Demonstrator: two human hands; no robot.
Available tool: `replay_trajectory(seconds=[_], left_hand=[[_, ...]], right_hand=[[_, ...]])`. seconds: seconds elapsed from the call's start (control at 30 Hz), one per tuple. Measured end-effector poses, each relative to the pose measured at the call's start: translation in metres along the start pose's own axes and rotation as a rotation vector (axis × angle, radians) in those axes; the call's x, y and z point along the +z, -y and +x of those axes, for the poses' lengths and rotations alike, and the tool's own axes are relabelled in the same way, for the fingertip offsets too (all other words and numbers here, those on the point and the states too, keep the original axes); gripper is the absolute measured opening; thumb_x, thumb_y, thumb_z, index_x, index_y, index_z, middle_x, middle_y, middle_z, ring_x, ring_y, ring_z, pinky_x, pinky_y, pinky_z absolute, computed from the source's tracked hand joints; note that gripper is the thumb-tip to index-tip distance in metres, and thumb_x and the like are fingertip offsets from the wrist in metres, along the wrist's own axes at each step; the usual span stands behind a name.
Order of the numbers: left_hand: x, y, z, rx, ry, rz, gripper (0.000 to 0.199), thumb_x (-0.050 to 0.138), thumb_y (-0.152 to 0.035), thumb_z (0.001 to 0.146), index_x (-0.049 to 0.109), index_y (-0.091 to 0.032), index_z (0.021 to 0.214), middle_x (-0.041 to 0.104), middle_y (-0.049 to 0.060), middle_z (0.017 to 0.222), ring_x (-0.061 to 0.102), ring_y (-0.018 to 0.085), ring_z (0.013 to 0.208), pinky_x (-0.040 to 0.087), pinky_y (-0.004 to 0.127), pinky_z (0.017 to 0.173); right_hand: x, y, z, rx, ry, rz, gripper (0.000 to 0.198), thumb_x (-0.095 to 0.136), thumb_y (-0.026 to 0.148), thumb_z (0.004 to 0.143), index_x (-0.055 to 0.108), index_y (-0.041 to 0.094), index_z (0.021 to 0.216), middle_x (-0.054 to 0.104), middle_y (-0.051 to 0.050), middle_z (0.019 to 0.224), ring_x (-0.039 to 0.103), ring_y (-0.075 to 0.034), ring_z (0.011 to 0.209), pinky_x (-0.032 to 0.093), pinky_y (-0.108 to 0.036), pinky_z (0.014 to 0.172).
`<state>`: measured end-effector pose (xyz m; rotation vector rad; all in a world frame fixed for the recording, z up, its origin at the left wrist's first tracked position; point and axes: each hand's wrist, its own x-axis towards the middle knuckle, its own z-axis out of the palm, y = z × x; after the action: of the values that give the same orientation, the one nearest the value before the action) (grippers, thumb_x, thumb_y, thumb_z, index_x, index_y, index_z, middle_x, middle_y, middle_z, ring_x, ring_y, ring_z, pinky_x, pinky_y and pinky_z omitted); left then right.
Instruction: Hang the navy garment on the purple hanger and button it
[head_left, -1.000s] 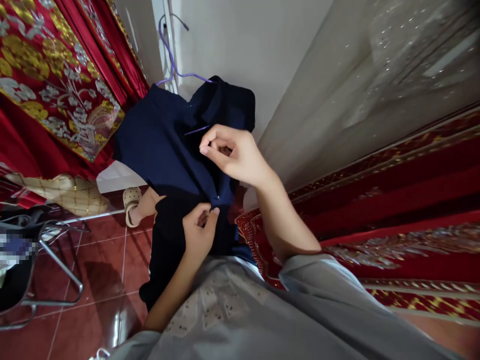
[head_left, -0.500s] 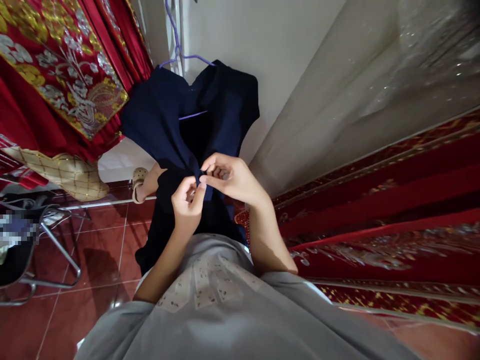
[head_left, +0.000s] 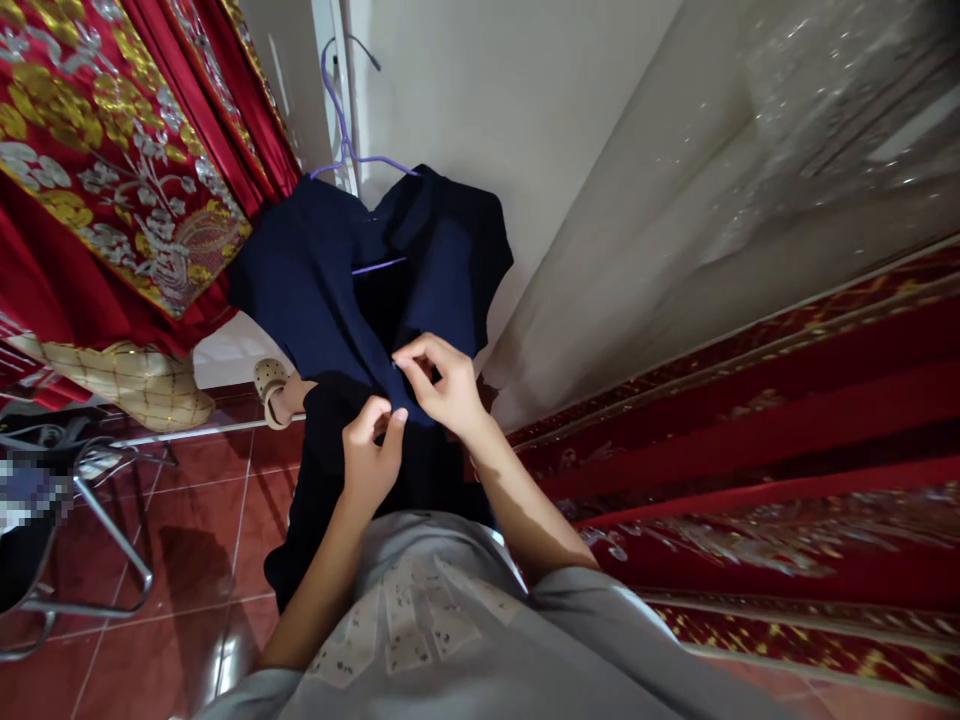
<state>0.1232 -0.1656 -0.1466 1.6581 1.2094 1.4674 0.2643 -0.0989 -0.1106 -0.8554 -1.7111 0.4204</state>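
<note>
A dark navy short-sleeved shirt [head_left: 315,270] hangs from a purple hanger [head_left: 347,150] in front of me, its front open at the neck. My left hand [head_left: 371,450] is closed, thumb and forefinger on the cloth low on the front opening. Slightly higher and to the right, my right hand [head_left: 444,388] pinches at the edge of the opening. A tiny pale spot shows at its fingertips, too small to name. The two hands are apart from each other. Dark cloth covers the area below the shirt.
Red embroidered cloth [head_left: 150,160] hangs at the left, above a metal-framed chair [head_left: 112,550]. A leg's foot in a beige clog [head_left: 271,390] is behind the shirt. To the right are plastic-covered material [head_left: 675,180] and red decorated fabric [head_left: 750,450].
My right hand has moved up along the shirt's opening, away from my left hand; before, their fingertips met. The view has shifted, so the shirt and hanger sit lower.
</note>
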Motion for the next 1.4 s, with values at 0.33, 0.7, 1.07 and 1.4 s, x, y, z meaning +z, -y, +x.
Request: replay_trajectory(seconds=[0.33, 0.7, 1.07, 1.4], left_hand=[[0.002, 0.019, 0.012, 0.105, 0.328, 0.279, 0.02, 0.053, -0.021, 0.098, 0.051, -0.019, 0.079, 0.048, -0.002, 0.068, 0.048, 0.013, 0.061, 0.036, 0.024, 0.063], [-0.038, -0.065, 0.211, 0.418, 0.061, 0.05, 0.016, 0.065, -0.021, 0.097, 0.069, -0.01, 0.108, 0.063, -0.001, 0.078, 0.068, 0.011, 0.077, 0.054, 0.027, 0.081], [-0.047, -0.067, 0.249, 0.606, 0.11, 0.445, 0.069, 0.014, -0.043, 0.106, 0.056, 0.009, 0.091, 0.057, -0.004, 0.069, 0.063, -0.001, 0.069, 0.047, 0.033, 0.081], [-0.059, -0.073, 0.254, 0.682, 0.173, 0.511, 0.054, 0.028, -0.047, 0.112, 0.061, -0.009, 0.094, 0.064, 0.003, 0.078, 0.065, 0.011, 0.084, 0.047, 0.037, 0.088]], right_hand=[[-0.018, -0.035, 0.178, -0.247, -0.174, -0.225, 0.044, 0.036, 0.057, 0.106, 0.058, 0.02, 0.101, 0.058, -0.009, 0.102, 0.061, -0.022, 0.101, 0.052, -0.04, 0.093], [-0.033, -0.014, 0.168, -0.351, -0.06, -0.367, 0.043, 0.045, 0.06, 0.103, 0.058, 0.019, 0.1, 0.058, -0.005, 0.091, 0.063, -0.019, 0.092, 0.053, -0.036, 0.09], [-0.008, -0.038, 0.162, -0.269, -0.059, -0.201, 0.052, 0.037, 0.066, 0.103, 0.057, 0.019, 0.096, 0.057, -0.003, 0.084, 0.061, -0.014, 0.078, 0.054, -0.033, 0.078], [0.0, -0.019, 0.179, 0.029, 0.07, 0.169, 0.049, 0.06, 0.071, 0.091, 0.05, 0.024, 0.08, 0.059, 0.0, 0.065, 0.052, -0.011, 0.053, 0.045, -0.025, 0.05]])
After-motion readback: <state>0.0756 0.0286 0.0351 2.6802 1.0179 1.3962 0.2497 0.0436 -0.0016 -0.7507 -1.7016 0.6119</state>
